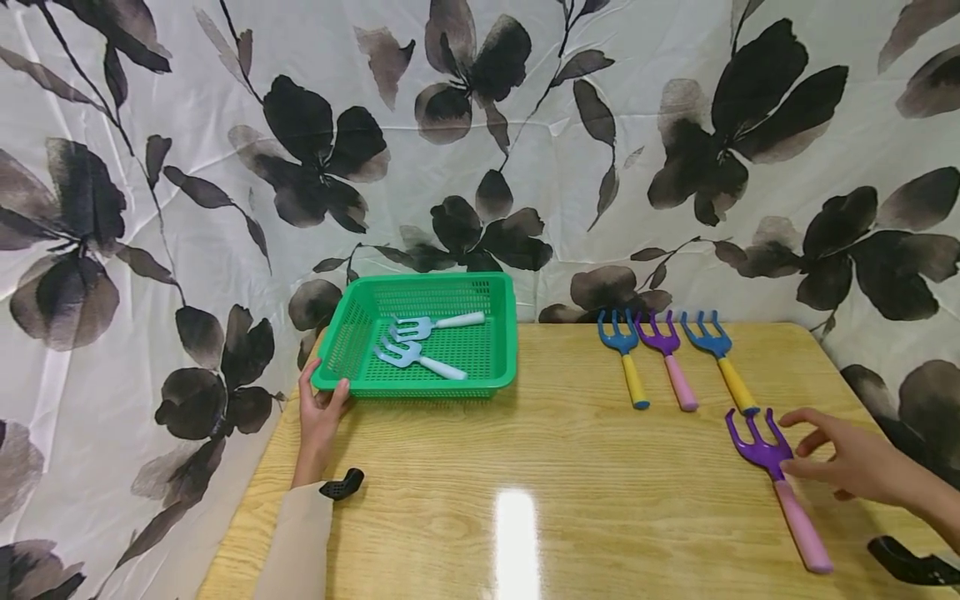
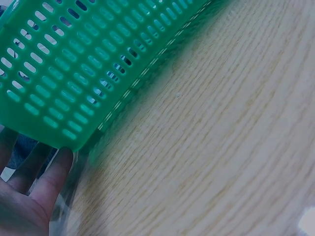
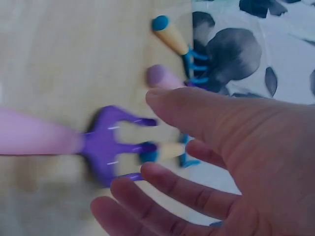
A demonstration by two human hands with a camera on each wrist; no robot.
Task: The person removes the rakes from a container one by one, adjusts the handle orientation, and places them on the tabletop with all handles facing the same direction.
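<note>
At its near left corner, the green basket point(image 1: 420, 392) is held by my left hand point(image 1: 321, 417), thumb at the front and fingers along the side. The left wrist view shows my fingertips at the basket's corner. Inside lie two light blue hand forks, one point(image 1: 405, 354) nearer and one point(image 1: 438, 323) behind it. My right hand point(image 1: 862, 458) hovers beside a purple hand fork with a pink handle point(image 1: 802, 525), thumb and fingers apart. In the right wrist view the fork's purple tines point(image 3: 106, 142) point toward my spread fingers, with nothing between them.
Behind the near fork lie a blue fork with yellow handle point(image 1: 630, 371), a purple one with pink handle point(image 1: 678, 379) and another blue one with yellow handle point(image 1: 731, 375). A floral cloth point(image 1: 585, 167) hangs behind the wooden table point(image 1: 450, 467).
</note>
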